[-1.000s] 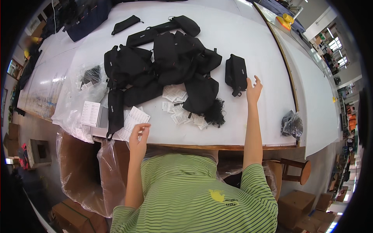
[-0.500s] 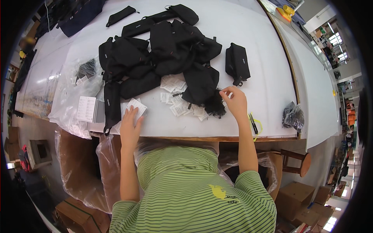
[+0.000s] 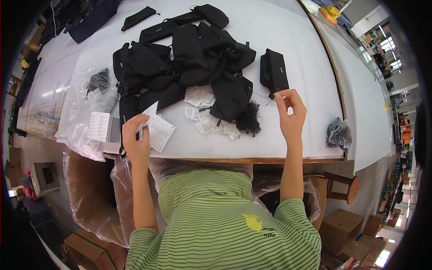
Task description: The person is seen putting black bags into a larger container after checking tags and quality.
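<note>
My left hand [image 3: 136,139] is closed in a pinch on a printed white card [image 3: 162,132], lifted at the table's near edge. Another white sheet edge stands up by its fingertips. My right hand [image 3: 293,110] has thumb and forefinger pressed together on what looks like a thin black string [image 3: 266,95], which trails left from the fingertips. Just beyond that hand lies a black zip pouch [image 3: 273,72]. A tangled bunch of black strings [image 3: 250,121] rests between the hands. Beside the bunch are loose white tags [image 3: 204,120], partly under a heap of black pouches [image 3: 198,56].
A stack of white cards [image 3: 99,126] lies on clear plastic bags [image 3: 76,121] at the left. A crumpled dark plastic bag [image 3: 339,134] sits near the table's right edge. Plastic-lined cardboard boxes [image 3: 90,193] and a wooden stool [image 3: 353,191] stand below the near edge.
My left hand has picked up a white card from the table and moved slightly left. My right hand has moved right and up, away from the string bunch.
</note>
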### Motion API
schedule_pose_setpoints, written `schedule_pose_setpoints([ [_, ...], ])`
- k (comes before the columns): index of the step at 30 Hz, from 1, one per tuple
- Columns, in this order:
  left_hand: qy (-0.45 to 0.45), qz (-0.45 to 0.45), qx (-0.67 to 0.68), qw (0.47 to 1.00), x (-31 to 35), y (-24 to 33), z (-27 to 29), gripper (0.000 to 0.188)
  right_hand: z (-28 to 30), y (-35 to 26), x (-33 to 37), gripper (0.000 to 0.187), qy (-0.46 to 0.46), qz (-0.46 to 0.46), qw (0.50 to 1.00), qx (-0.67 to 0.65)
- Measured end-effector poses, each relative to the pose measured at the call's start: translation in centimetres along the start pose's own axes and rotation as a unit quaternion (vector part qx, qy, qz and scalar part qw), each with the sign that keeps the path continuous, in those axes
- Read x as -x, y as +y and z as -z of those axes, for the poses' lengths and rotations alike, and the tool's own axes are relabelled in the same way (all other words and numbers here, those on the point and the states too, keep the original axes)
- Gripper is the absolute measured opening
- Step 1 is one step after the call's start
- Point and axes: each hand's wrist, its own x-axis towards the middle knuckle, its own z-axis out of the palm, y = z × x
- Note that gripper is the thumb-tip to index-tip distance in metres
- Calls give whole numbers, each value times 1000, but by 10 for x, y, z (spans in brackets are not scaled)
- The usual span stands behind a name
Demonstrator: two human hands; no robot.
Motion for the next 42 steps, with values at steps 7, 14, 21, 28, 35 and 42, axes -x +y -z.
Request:
schedule_pose_setpoints([
  [7,-53,44,199,978,30,26,-20,29,14,73,60,9,37,-232,957,-171],
  [14,-310,266,413,814,62,11,-27,33,25,92,115,16,32,-281,946,161],
  [21,-267,295,446,802,69,24,-36,46,17,88,99,18,-184,-114,942,257],
  [28,-205,324,464,798,62,43,-37,86,21,94,94,12,-306,-129,899,287],
  [35,-193,345,472,788,64,49,-35,75,19,54,87,7,-300,-158,922,188],
  [42,-155,378,510,757,85,61,-52,42,-35,-31,109,7,-171,-203,896,-357],
])
